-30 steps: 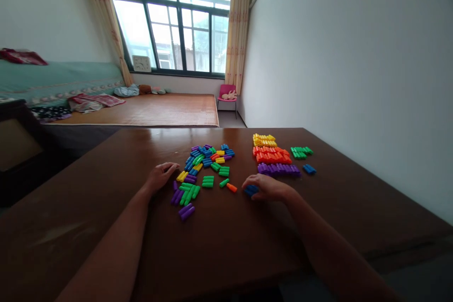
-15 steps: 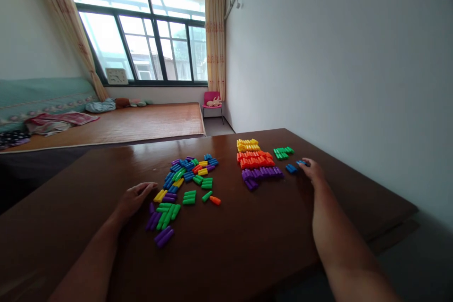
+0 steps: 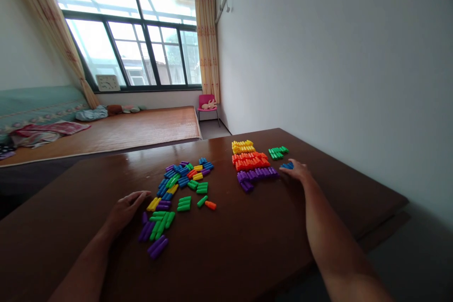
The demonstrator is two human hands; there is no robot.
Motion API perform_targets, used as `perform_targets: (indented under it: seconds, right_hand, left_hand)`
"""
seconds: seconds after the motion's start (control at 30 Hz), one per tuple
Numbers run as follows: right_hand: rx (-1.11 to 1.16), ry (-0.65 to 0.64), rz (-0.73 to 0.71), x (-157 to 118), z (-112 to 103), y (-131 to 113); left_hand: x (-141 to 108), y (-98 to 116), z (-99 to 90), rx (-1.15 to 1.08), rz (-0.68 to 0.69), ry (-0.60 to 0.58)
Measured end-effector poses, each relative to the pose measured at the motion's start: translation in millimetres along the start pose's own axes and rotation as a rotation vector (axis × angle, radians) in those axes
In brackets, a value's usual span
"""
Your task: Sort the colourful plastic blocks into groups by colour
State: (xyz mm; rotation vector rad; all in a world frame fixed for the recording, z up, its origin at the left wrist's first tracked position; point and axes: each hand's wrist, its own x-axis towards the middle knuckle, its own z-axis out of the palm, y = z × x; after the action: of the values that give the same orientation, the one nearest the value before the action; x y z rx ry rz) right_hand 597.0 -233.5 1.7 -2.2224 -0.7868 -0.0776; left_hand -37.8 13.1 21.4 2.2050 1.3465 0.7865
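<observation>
My right hand [image 3: 298, 170] is at the far right of the table, thumb and fingers around a small group of blue plastic pieces [image 3: 287, 166], which it partly covers. My left hand [image 3: 130, 201] rests on the tabletop with fingers stretched out, holding nothing. Its fingertips are close to a yellow pair of pieces [image 3: 154, 204] at the edge of a mixed pile. That pile has blue pieces [image 3: 183, 182], green pieces [image 3: 163, 224] and purple pieces [image 3: 157, 247], many joined side by side. One orange piece [image 3: 210, 205] lies at its right.
Sorted rows lie right of centre: yellow pieces [image 3: 242, 146], orange pieces [image 3: 249, 161] and purple pieces [image 3: 257, 177]. Green pieces [image 3: 278, 152] lie beyond my right hand. The dark brown table [image 3: 233, 240] ends near a white wall [image 3: 336, 66]. A bed [image 3: 155, 125] is behind.
My right hand has moved slightly left and closed around the blue pieces, which now lie together rather than apart. The camera view has shifted a little; the left hand stays by the pile.
</observation>
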Motion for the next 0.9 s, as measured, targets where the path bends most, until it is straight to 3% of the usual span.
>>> perform_targets:
  seconds: [0.2,0.37,0.43,0.53,0.63,0.73,0.9]
  right_hand:
    - [-0.085,0.023,-0.015,-11,8,-17]
    - [-0.114,0.025,-0.008,-12,8,-14]
    - [-0.127,0.137,-0.046,-12,9,-10]
    - [-0.083,0.379,-0.216,-11,7,-13]
    - [-0.025,0.465,-0.411,-20,3,-42]
    - [0.000,0.286,-0.626,-54,9,-100]
    - [-0.052,-0.438,-1.116,-152,54,-211]
  left_hand:
    - [1,1,-0.8,0.003,-0.013,-0.010]
    - [-4,9,-0.3,-0.021,0.003,-0.012]
    - [-7,12,0.7,-0.032,0.001,-0.004]
    - [-9,12,2.5,-0.045,0.022,0.005]
    - [-10,11,4.1,-0.056,0.043,0.022]
    - [-11,11,5.5,-0.068,0.056,0.023]
    - [-12,11,8.2,-0.063,0.055,0.035]
